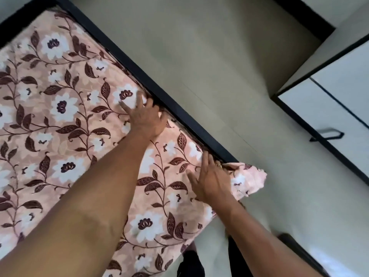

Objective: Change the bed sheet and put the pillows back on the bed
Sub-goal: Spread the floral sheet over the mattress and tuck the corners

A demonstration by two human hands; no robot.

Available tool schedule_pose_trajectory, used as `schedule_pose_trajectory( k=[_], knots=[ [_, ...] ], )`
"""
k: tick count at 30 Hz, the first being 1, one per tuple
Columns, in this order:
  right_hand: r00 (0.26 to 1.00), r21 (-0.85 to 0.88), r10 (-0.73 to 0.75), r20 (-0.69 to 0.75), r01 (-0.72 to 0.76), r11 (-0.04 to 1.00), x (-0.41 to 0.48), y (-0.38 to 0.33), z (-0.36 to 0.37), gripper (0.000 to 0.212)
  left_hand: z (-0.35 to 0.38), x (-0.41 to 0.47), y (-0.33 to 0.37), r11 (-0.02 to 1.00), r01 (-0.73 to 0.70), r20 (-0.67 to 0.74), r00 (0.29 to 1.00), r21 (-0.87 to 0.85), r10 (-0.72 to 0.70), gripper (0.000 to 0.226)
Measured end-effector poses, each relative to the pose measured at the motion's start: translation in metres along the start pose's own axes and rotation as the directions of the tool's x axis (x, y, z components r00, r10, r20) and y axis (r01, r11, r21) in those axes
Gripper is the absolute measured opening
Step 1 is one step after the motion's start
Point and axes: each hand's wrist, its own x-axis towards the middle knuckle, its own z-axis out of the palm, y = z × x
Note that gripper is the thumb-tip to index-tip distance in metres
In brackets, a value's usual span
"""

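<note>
A pink bed sheet [65, 120] with white flowers and dark brown leaves covers the mattress. My left hand [144, 114] presses on the sheet at the far edge, its fingertips reaching down into the gap beside the black bed frame [179, 114]. My right hand [209, 176] lies on the sheet near the mattress corner, fingers extended toward the same gap. A loose bunch of sheet [249, 180] sticks out past the corner, beyond my right hand. No pillows are in view.
A beige wall [219, 56] runs along the far side of the bed frame. A white cupboard [339, 100] with black edging and a dark handle [327, 134] stands at the right. Something dark [191, 264] lies below the mattress edge.
</note>
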Motion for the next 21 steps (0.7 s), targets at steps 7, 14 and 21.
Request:
schedule_pose_trajectory(
  k=[7, 14, 21],
  knots=[
    [0.993, 0.109, 0.080, -0.085, -0.071, 0.992, 0.023, 0.023, 0.012, 0.072, 0.033, -0.128, 0.076, 0.817, -0.575, -0.239, 0.801, -0.050, 0.549, 0.049],
    [0.964, 0.313, 0.210, -0.162, -0.151, 0.938, -0.056, 0.099, 0.075, 0.074, 0.053, -0.153, 0.135, 0.865, -0.502, -0.071, 0.863, -0.005, 0.500, 0.057],
    [0.924, 0.595, 0.355, 0.146, -0.368, 0.714, -0.065, 0.117, 0.163, 0.065, 0.069, -0.198, 0.164, 0.771, -0.594, -0.355, 0.789, -0.230, 0.502, 0.044]
  ],
)
